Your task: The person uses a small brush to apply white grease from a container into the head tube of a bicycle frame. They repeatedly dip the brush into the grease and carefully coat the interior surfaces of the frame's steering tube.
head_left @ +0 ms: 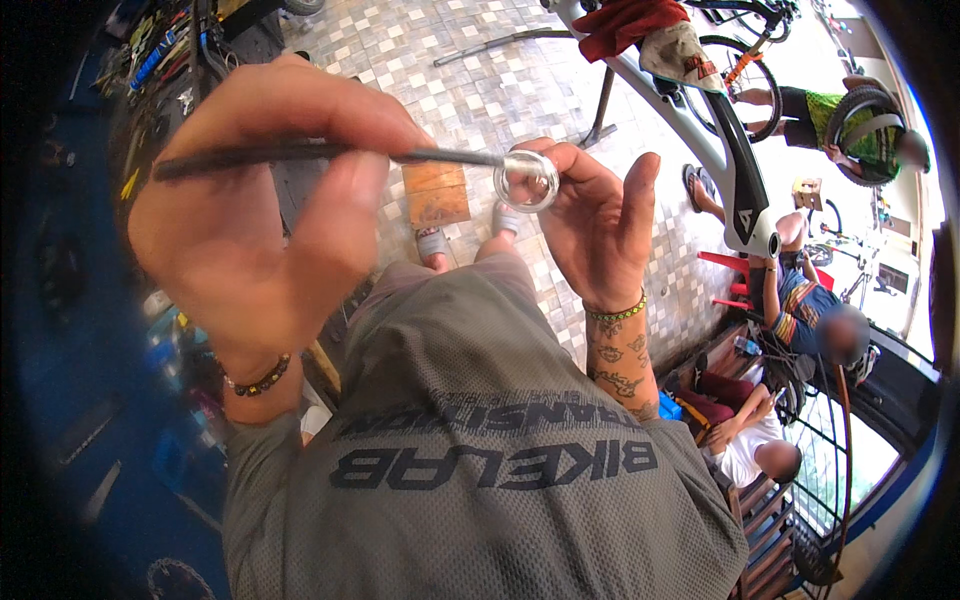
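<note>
In the upper left, close to the camera, my left hand (270,200) pinches a slim dark rod-shaped tool (290,153) between thumb and fingers. The tool lies almost level, and its thin end reaches right to a shiny silver metal ring (533,208). My right hand (605,225), palm turned up, grips this ring between thumb-side fingertips and keeps it upright; its thumb sticks out to the side. The tool's tip meets the ring's left edge; whether it enters the ring I cannot tell.
A white and black bicycle frame (690,130) with a red cloth (630,25) over it hangs at the upper right. Tools (150,60) crowd the far left. Several people are at the right, one holding a tyre (840,135). A wooden board (436,195) lies on the tiles.
</note>
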The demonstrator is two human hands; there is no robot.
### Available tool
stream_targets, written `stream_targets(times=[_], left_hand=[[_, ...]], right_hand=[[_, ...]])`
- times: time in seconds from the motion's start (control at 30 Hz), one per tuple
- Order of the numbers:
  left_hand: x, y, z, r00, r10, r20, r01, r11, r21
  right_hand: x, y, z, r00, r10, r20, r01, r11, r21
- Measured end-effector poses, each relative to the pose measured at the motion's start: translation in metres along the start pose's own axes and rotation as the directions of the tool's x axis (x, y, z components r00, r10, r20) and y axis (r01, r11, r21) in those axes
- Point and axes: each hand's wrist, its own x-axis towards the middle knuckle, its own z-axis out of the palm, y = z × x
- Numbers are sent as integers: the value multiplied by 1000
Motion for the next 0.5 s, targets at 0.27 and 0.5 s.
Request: stream_targets(times=[0.27,0.5], left_hand=[[2,0,-2,999,33,-29,-31,997,67],[14,6,-9,977,118,178,-146,977,155]], right_hand=[[1,0,6,999,18,-34,-19,999,-39],[4,0,8,999,33,-32,-36,996,-87]])
